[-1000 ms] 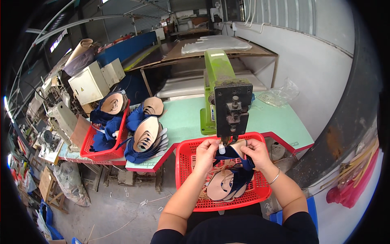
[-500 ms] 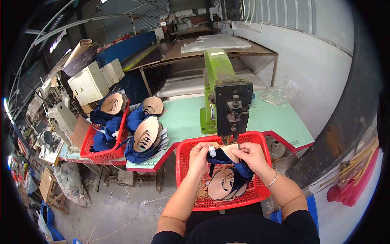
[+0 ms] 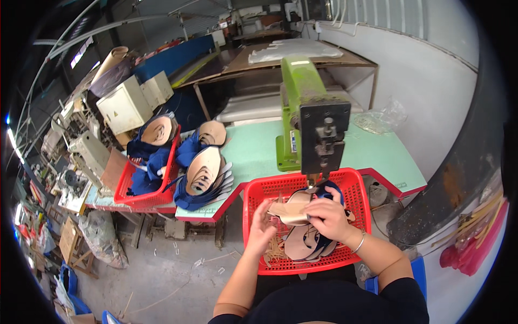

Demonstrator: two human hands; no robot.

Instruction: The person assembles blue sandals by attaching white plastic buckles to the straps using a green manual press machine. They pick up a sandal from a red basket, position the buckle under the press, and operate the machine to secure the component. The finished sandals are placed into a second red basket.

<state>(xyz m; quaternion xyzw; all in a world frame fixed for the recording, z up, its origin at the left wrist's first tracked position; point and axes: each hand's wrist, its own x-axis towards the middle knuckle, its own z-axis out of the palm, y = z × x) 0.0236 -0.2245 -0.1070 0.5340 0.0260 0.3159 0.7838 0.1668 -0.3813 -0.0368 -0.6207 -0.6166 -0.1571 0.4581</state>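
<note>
A beige-lined navy shoe upper (image 3: 294, 209) is held over the red basket, below the head of a green machine (image 3: 302, 86). My right hand (image 3: 330, 216) grips its right side, fingers bent over the edge. My left hand (image 3: 261, 232) is at its left end with thumb and fingers apart; the fingertips are close to the piece, perhaps touching it. Below, more beige and navy uppers (image 3: 302, 243) lie in the red basket (image 3: 358, 227), with thin tan trimmings (image 3: 275, 251) beside them.
Left on the green tabletop (image 3: 253, 146) are a pile of navy uppers (image 3: 199, 173) and a second red basket (image 3: 141, 198) full of them. A clear plastic bag (image 3: 380, 119) lies behind the machine at right. A dark pillar (image 3: 437, 194) rises on the right.
The upper has turned so its beige inside faces up. My left hand has loosened from its edge and moved lower; my right hand has shifted its hold. The view has swung slightly left.
</note>
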